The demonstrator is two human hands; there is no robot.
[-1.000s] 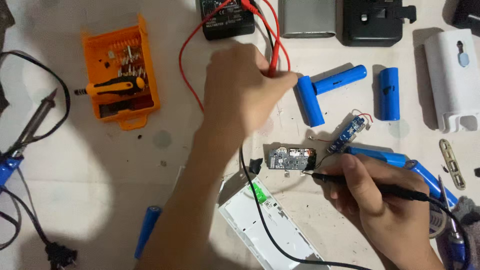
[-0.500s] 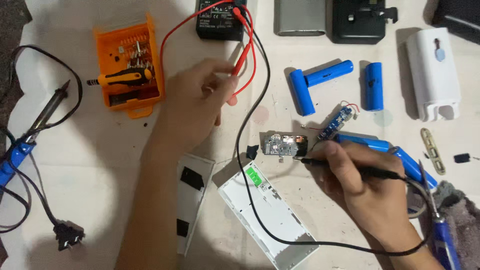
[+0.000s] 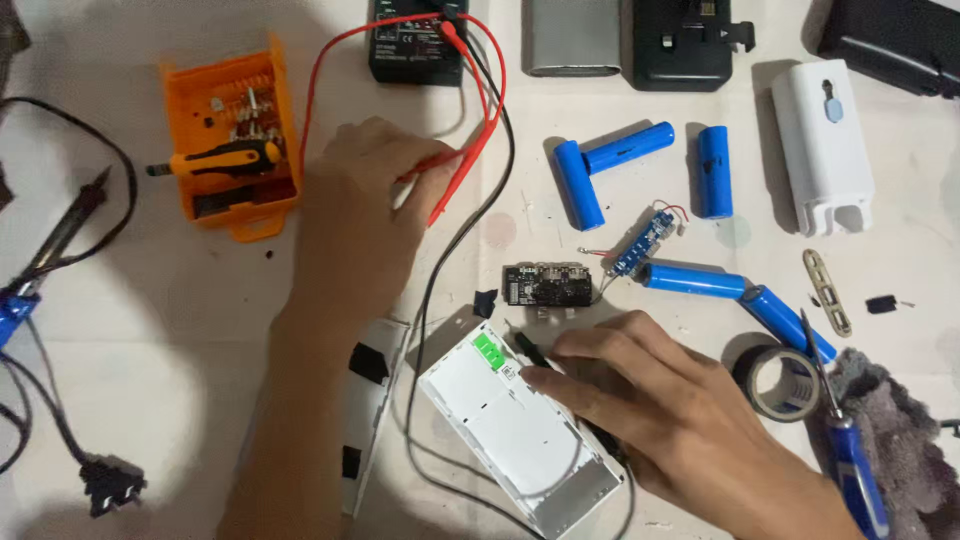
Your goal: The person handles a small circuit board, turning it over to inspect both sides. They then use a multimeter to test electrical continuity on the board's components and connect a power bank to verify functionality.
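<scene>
Head view | left hand [image 3: 355, 205] pinches red probe [image 3: 455, 175] below multimeter [image 3: 415, 40] | right hand [image 3: 665, 400] grips black probe [image 3: 535, 352], tip at white case [image 3: 520, 440] | circuit board [image 3: 548, 284] just above

— What is carrying all this?

— A pale, stained table [image 3: 180, 330]; an orange bit case [image 3: 232, 140] is lying far left; a black multimeter [image 3: 415, 42] is sitting at the far edge.

— And to the right?

— Blue cylindrical cells [image 3: 628, 148] are lying scattered; a white shell [image 3: 823, 145] is resting far right; a tape roll [image 3: 778, 383] is sitting near right; a white casing [image 3: 520, 440] is lying near the middle.
</scene>
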